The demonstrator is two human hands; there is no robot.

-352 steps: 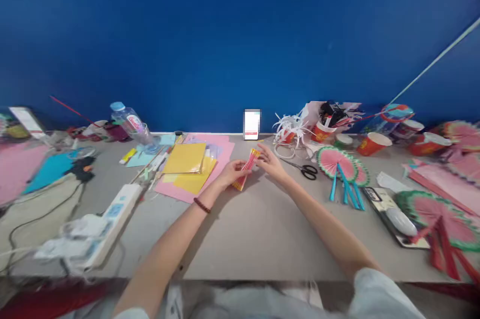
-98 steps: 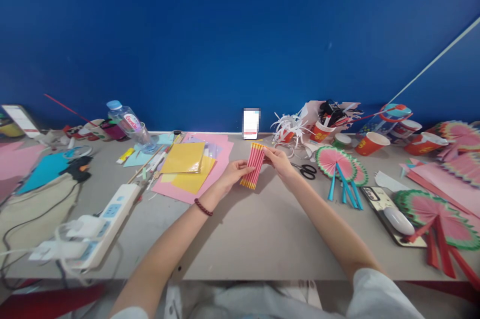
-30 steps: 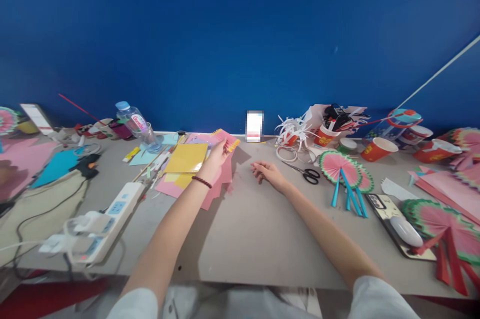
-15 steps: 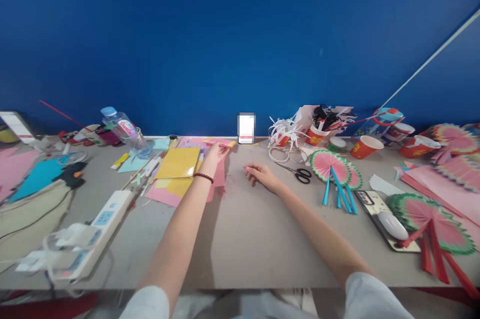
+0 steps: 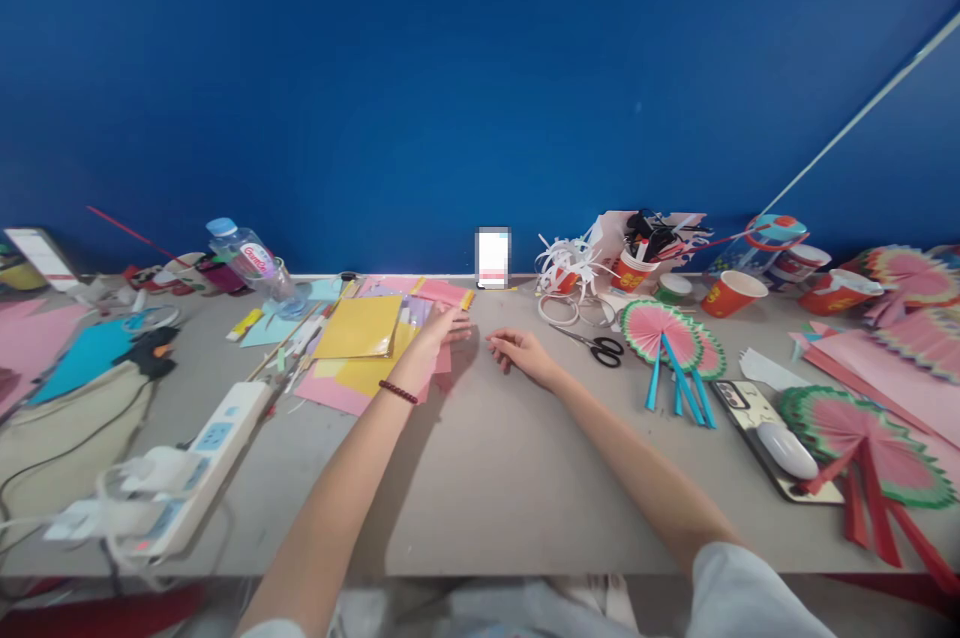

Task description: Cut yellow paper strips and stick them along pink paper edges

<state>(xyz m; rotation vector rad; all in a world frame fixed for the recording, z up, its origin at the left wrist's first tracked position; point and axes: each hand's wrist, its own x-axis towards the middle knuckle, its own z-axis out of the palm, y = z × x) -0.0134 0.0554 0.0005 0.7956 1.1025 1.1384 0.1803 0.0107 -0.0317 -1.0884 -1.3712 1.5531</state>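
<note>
My left hand (image 5: 435,338) hovers flat over the right edge of a pile of pink and yellow paper sheets (image 5: 360,333), fingers stretched out, nothing in it. Just beyond its fingertips a pleated pink strip with a yellow edge (image 5: 448,293) lies on the pink paper near the back wall. On the bare grey table (image 5: 510,458), close to the left hand, rests my right hand (image 5: 519,353), fingers loosely curled and apart, empty.
Black scissors (image 5: 596,346) and pink-and-green paper fans with blue handles (image 5: 667,338) lie right of my right hand. Red paper cups (image 5: 731,293) stand at the back right. A water bottle (image 5: 251,258), glue gun (image 5: 154,358) and white power strip (image 5: 202,438) are on the left.
My left hand carried the pleated pink strip away to the back of the paper pile, let it go and drew back a little. My right hand dropped to the table and stayed there.
</note>
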